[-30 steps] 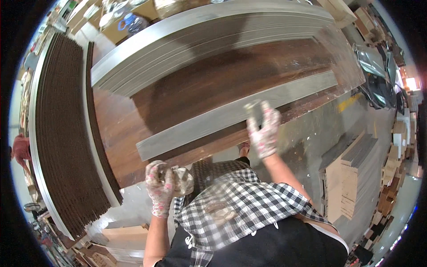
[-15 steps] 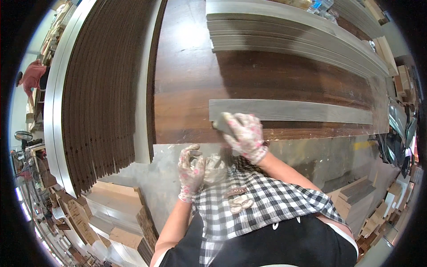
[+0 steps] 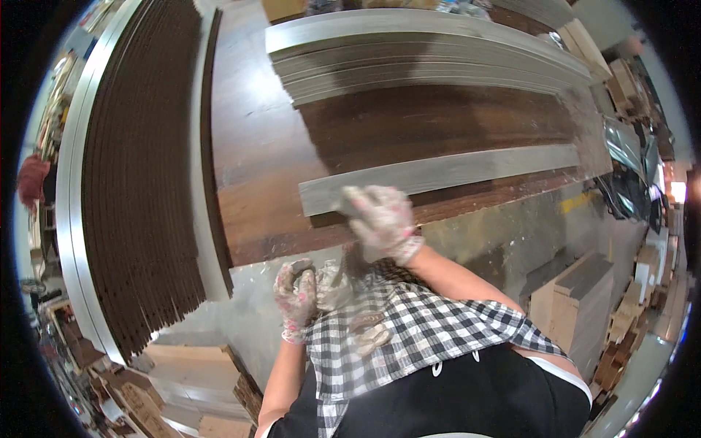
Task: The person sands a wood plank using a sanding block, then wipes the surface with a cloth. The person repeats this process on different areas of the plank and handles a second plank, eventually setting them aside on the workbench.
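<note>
A single grey plank (image 3: 453, 168) lies on the brown table (image 3: 255, 212) near its front edge. My right hand (image 3: 385, 225), in a flowered glove, is closed around a small grey block (image 3: 349, 201) over the plank's left end; motion blurs both. Whether the block touches the plank, I cannot tell. My left hand (image 3: 296, 299), gloved alike, is curled in front of the table near my checked apron (image 3: 431, 314). Something small and grey seems to sit between its fingertips, too indistinct to name.
Grey planks lie in a stack (image 3: 431, 62) at the table's back. A long row of planks (image 3: 139, 182) packed tightly together takes up the left side. Cartons (image 3: 577, 299) stand on the floor at right, and more boxes (image 3: 193, 372) at lower left. Another person (image 3: 33, 179) is at the far left.
The view has turned, so the plank now slants up to the right. My right hand, with the block, stays at the plank's left end. My left hand remains curled before the table.
</note>
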Available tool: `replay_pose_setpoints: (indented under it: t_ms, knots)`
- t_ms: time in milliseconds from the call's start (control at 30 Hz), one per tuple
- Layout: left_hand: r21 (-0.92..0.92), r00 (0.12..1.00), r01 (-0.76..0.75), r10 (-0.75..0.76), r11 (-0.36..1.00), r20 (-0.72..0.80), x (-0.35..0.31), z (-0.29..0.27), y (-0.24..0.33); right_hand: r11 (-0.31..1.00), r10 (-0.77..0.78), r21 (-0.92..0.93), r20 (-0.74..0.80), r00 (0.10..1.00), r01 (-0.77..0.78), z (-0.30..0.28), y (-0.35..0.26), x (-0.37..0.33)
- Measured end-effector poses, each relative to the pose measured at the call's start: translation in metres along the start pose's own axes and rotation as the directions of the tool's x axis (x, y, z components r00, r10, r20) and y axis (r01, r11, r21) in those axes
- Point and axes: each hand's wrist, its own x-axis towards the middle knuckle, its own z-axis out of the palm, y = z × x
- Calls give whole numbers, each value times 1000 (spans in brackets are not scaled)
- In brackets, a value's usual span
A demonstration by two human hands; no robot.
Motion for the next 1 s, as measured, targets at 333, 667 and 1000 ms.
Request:
replay_pose_setpoints:
  t_ms: [333,667,1000]
  knots:
    - [-7,943,-289,286,957,168,21,28,45,985,170,29,49,984,-172,-7,0,-21]
    - [0,959,-240,237,971,152,22,76,64,809,409,-297,-334,849,-507,-123,170,-103]
    - [75,915,-365,344,928,210,53,94,90,352,632,-262,-642,434,-899,-234,360,-152]
